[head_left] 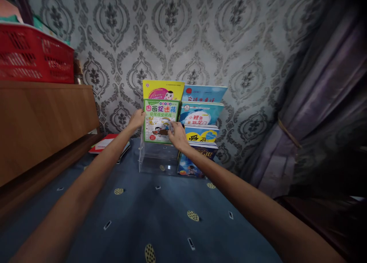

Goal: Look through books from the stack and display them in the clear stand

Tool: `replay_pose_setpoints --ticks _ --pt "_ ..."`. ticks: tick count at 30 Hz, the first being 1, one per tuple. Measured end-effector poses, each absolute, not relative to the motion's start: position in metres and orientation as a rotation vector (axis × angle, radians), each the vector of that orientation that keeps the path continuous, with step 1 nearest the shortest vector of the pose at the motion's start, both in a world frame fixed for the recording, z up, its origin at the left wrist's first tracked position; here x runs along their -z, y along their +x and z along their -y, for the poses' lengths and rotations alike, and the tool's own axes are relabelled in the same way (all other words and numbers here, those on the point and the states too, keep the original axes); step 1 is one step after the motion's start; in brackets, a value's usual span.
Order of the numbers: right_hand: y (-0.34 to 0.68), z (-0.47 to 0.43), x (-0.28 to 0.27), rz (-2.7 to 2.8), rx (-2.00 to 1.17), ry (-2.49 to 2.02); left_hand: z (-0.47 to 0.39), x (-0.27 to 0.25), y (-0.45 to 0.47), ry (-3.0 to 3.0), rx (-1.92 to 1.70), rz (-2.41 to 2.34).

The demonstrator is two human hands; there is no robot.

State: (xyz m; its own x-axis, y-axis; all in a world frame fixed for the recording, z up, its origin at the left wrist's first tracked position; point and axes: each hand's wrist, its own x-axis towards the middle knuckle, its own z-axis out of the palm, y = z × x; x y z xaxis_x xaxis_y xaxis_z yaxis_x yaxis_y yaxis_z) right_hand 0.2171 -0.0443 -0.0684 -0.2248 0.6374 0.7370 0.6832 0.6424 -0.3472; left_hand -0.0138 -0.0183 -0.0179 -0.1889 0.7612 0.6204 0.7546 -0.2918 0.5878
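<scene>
A green-bordered picture book (pixel 157 121) stands upright in the left half of a clear acrylic book rack (pixel 155 161), in front of a yellow book (pixel 163 88). My left hand (pixel 137 119) holds its left edge, the fingers partly hidden. My right hand (pixel 178 136) is closed at the book's lower right side, thumb and fingertips against the cover. Right of it, the rack's other column carries a light blue book (pixel 205 93), a teal book (pixel 200 113), a blue and yellow book (pixel 201 136) and a dark blue book (pixel 190 165), stacked in tiers.
The rack stands on a dark blue patterned cloth (pixel 160 217) against a wallpapered wall (pixel 243 56). Several books, a red one (pixel 100 143) among them, lie to the left. A wooden cabinet (pixel 48 121) bears a red basket (pixel 37 56). A tied curtain (pixel 309 114) hangs at right.
</scene>
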Motion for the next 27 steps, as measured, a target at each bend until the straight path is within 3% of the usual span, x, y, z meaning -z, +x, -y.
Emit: replay_pose_setpoints --ticks 27 --pt "0.225 0.042 0.080 1.933 -0.019 -0.997 -0.002 0.041 -0.033 2.006 -1.686 -1.291"
